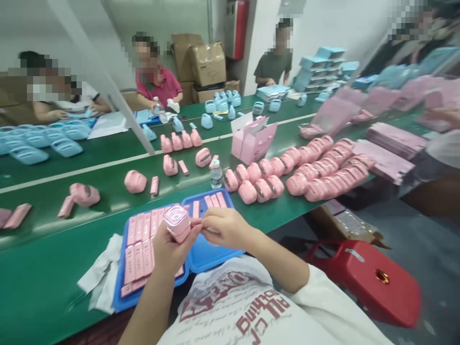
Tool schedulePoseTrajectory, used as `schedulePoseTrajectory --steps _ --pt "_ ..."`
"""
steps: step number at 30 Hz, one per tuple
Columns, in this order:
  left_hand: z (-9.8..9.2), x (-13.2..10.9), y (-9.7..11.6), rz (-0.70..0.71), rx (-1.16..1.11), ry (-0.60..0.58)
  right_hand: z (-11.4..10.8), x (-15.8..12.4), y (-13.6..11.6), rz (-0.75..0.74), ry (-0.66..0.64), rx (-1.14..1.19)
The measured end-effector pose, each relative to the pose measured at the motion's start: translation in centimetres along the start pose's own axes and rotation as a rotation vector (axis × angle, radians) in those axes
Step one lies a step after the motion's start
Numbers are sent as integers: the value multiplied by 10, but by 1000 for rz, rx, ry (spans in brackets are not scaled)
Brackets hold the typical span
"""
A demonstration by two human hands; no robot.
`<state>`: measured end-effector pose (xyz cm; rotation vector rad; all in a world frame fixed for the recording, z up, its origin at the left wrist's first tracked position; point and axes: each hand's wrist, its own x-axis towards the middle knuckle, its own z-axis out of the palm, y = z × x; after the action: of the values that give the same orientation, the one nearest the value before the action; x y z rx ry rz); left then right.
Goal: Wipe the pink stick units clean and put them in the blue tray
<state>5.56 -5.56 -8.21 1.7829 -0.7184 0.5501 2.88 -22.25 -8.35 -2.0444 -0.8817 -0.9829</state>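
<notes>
My left hand point(168, 249) is closed round a small pink device point(177, 222), held upright above a blue tray point(122, 292). My right hand point(223, 226) is pinched beside the device, fingertips touching its right side; what they pinch is too small to name. The left blue tray holds several flat pink strips point(140, 244) in rows. A second blue tray point(206, 254) lies under my right hand with a few pink strips point(213, 200) at its far edge.
The green conveyor belt point(46, 268) carries scattered pink devices point(135, 181), a packed group of pink devices point(316, 172), a pink box point(253, 139) and a small bottle point(216, 174). White cloth point(102, 273) lies left of the tray. A red stool point(373, 280) stands at right. Three people point(156, 81) work across the belt.
</notes>
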Motion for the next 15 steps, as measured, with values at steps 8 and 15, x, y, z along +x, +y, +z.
schedulePoseTrajectory --steps 8,15 --pt "-12 4 -17 108 -12 -195 -6 -2 2 -42 -113 -36" --pt "0 -5 0 -15 56 24 -12 -1 6 54 -158 96"
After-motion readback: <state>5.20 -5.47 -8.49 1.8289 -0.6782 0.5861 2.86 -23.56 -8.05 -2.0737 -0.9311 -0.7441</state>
